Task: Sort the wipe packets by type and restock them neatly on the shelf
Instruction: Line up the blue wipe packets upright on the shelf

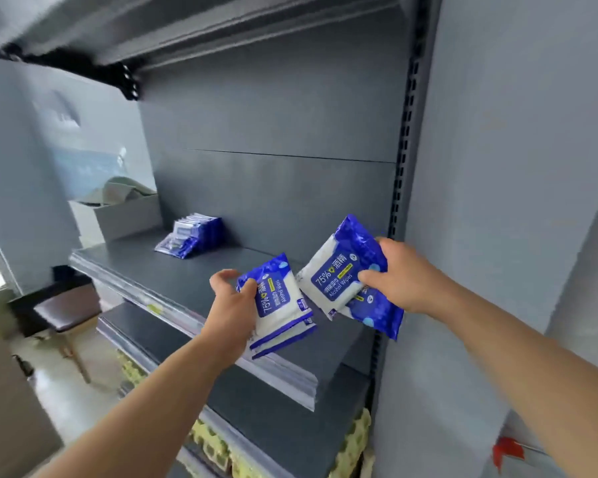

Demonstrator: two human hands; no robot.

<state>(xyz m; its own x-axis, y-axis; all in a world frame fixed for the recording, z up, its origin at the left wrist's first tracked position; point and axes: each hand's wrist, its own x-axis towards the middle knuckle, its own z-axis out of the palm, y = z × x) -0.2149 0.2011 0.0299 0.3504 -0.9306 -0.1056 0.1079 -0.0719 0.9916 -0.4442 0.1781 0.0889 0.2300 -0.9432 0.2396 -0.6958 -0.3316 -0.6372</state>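
Your left hand [233,298] grips a stack of wipe packets [280,307]. The thumb is pressed on the printed face at its left edge and the other fingers are curled round that edge. Their bearing on the back is hidden. The stack's long axis stands near upright, one blue end toward the back panel and the other down at the shelf's [173,277] front edge. The label faces you, its print running up the packet.

Your right hand [406,277] grips a second stack [342,270], at least two packets. The thumb is clamped across the front label and a fingertip shows over the top right edge. The remaining fingers are behind, out of sight. This stack is tilted, its label line rising to the right. It is held over the shelf's right end, just beside the left stack and apart from it. Contact with the shelf cannot be confirmed for either stack.

A pile of smaller packets [190,234] sits at the shelf's back edge, toward the left.
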